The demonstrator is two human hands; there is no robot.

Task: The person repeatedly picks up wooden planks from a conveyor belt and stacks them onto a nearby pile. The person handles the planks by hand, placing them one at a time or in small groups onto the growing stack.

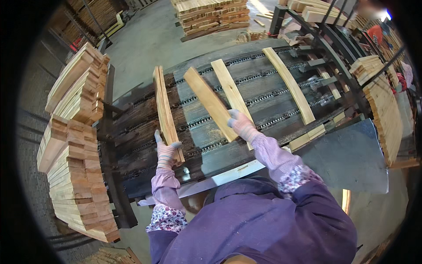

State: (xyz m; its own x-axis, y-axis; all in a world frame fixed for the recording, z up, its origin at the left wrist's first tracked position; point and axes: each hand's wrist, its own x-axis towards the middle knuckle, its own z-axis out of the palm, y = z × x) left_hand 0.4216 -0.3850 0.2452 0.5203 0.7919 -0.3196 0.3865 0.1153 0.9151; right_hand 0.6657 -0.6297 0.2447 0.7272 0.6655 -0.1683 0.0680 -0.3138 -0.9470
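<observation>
Two narrow wooden boards [163, 110] stand close together on the left part of a dark chain conveyor [193, 158]. My left hand [167, 152], in a striped glove with greyish fingertips, grips their near end, thumb and fingers on opposite sides. My right hand [243, 125], gloved alike, is closed on the near end of another wooden board [209, 103], which lies slanted and looks slightly raised over the chains. Just right of it lies a paler board [231, 83], partly hidden by my right hand and sleeve. Farther right a board [290, 86] rests flat across the chains.
Stacked boards [79, 176] rise along the left side behind a dark metal frame [107, 145]. A metal sheet [347, 154] slopes at the near right, and another stack [382, 110] stands beyond it. More lumber [215, 17] sits on the floor at the back. A person [378, 33] is at far right.
</observation>
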